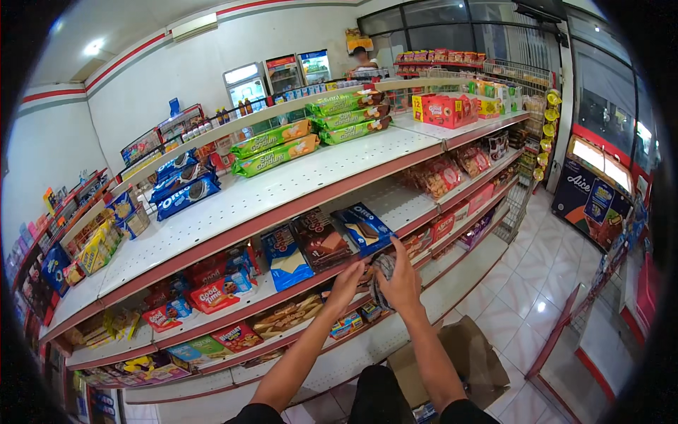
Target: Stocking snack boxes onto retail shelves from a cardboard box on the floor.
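Note:
My right hand (401,281) grips a bunched grey cloth (382,273) in front of the second shelf's red edge. Its raised index finger is close to the corner of a blue Oreo wafer packet (365,228); whether they touch is unclear. Beside the cloth is my left hand (344,289), its fingers partly hidden, so I cannot tell whether it also holds the cloth. A brown chocolate wafer packet (321,239) lies left of the Oreo one. Further left, a blue and cream wafer packet (286,258) leans out over the shelf edge.
Above is a white perforated shelf (296,175) with green Sari Gandum packets (275,153) and blue Oreo packets (185,193). An open cardboard box (471,355) stands on the tiled floor by my legs. An Aice freezer (590,196) is at right. A person (363,61) is in the background.

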Available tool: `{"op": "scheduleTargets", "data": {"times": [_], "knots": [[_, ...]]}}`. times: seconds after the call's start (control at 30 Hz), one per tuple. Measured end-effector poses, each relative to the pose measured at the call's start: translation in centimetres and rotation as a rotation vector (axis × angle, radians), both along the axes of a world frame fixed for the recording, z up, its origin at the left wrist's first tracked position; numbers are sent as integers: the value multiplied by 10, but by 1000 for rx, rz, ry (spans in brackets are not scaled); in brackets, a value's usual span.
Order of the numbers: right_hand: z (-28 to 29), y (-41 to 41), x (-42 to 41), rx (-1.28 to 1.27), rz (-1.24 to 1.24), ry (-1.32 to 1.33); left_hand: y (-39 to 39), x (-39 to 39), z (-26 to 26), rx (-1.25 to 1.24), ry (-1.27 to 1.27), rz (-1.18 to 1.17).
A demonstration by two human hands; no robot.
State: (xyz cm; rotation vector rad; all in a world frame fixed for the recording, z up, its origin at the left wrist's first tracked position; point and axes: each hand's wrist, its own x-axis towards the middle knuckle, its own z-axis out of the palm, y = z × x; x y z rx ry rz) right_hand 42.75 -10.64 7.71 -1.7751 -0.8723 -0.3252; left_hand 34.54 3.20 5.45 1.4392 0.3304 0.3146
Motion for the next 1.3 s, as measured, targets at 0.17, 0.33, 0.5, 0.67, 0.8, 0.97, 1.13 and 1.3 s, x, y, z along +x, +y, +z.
{"op": "scheduleTargets", "data": {"times": [0.17, 0.33, 0.5, 0.67, 0.8, 0.97, 1.13, 1.3], "knots": [[-12, 1, 2, -216, -14, -191, 4, -2, -22, 343, -118, -16], [-28, -5, 2, -280, 66, -74, -13, -8, -49, 431, -169, 81], [-151, -63, -30, -69, 36, 279, -56, -32, -126, 599, -35, 165], [-306, -184, -125, -860, -110, 558, -98, -55, -229, 907, 88, -347], [-375, -251, -206, -924, -101, 515, -130, -69, -278, 1128, 356, -693], [-397, -253, -196, -869, -43, 625, -138, -64, -284, 1284, 609, -860], [-379, -242, -176, -891, 170, 733, -137, -62, -273, 1292, 664, -866], [-434, -245, -140, -754, 304, 1125, -145, -57, -272, 1361, 674, -852]]}}
